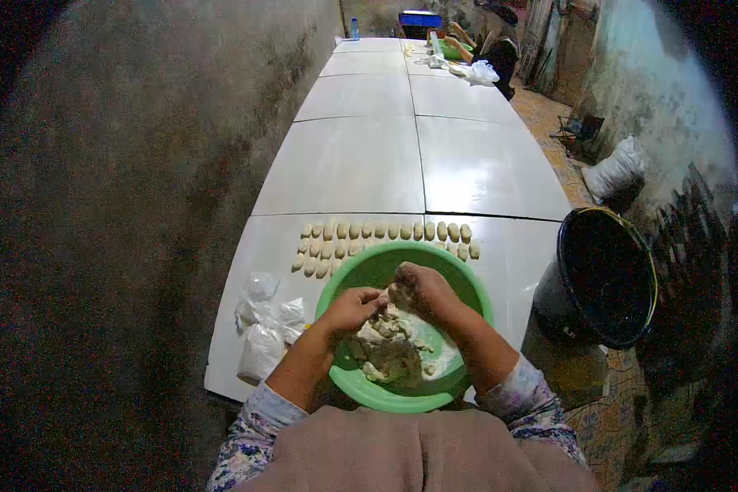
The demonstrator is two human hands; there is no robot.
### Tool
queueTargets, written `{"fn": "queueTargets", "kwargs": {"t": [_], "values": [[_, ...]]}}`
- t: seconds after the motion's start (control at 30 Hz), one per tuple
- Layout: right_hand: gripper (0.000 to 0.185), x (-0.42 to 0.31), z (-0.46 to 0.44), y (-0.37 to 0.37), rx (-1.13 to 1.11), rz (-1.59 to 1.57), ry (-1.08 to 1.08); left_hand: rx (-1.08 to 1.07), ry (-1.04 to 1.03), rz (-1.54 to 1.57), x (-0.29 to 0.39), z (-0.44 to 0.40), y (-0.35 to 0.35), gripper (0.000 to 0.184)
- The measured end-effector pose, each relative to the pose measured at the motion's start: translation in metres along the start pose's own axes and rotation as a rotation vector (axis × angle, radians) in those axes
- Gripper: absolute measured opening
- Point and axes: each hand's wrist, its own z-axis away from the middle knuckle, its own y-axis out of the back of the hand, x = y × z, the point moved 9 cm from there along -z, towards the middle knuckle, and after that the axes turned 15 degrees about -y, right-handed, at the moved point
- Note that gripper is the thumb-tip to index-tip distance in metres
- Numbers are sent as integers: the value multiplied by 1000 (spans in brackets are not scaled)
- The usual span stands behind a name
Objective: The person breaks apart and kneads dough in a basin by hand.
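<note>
A green basin (349, 384) stands at the near end of the white table, with crumbly dough (389, 353) and white flour (443, 354) inside. Over the basin's left half, my left hand (357, 308) has its fingers closed on a bit of dough. My right hand (422, 289) is curled round dough just beside it, and the two hands nearly touch above the dough mass. Behind the basin, rows of small oblong dough pieces (367, 231) lie on the table.
Plastic bags of white powder (262, 351) lie left of the basin. A black bucket (553, 302) stands at the right. At the far end, another person (500, 53) works at a green basin (459, 54). A white sack (615, 170) rests by the right wall.
</note>
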Motion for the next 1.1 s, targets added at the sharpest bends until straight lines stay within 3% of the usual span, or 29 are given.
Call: {"fn": "queueTargets", "kwargs": {"t": [0.13, 0.17, 0.2, 0.27, 0.37, 0.5, 0.6, 0.77, 0.8, 0.87, 0.93, 1.0, 1.07, 1.1], "values": [[22, -7, 3, 7, 30, 53, -60, 84, 16, 117, 8, 2, 3, 37], [21, -5, 4, 5, 10, 53, -88, 30, 94, -122, 16, 4, 6, 38], [20, -3, 4, 3, -10, 52, -116, 30, 96, -121, 14, 4, 7, 38], [19, 4, 0, -1, -16, 105, -111, 1, 69, 95, 8, 4, -1, 35], [18, 0, 1, 3, 43, -12, -6, -38, 47, 340, -15, -2, -7, 34], [22, -9, 2, -10, -19, 47, 157, -10, -11, 183, -11, -2, 2, 33], [18, -10, 4, -17, -56, 99, 180, -6, 55, 138, -12, 0, 3, 32], [18, -4, 3, -14, 22, 292, 191, -9, 210, 406, -25, 3, -10, 31], [18, -6, 4, -13, 25, 291, 188, -12, 211, 404, -29, 2, -10, 31], [19, -13, 7, -12, -6, 319, 189, -50, -10, 197, -19, -6, -3, 34], [18, -12, 8, -12, -34, 276, 142, -104, 61, 153, 1, -1, -7, 35], [18, -9, 5, -13, -62, 230, 101, -12, 109, 18, 8, 3, 2, 33], [18, -15, 9, -12, -58, 142, 232, -53, 49, 58, -8, 0, 0, 31], [18, -26, 13, -12, -129, 175, 138, -23, 65, 89, -4, 0, -1, 30]]}}
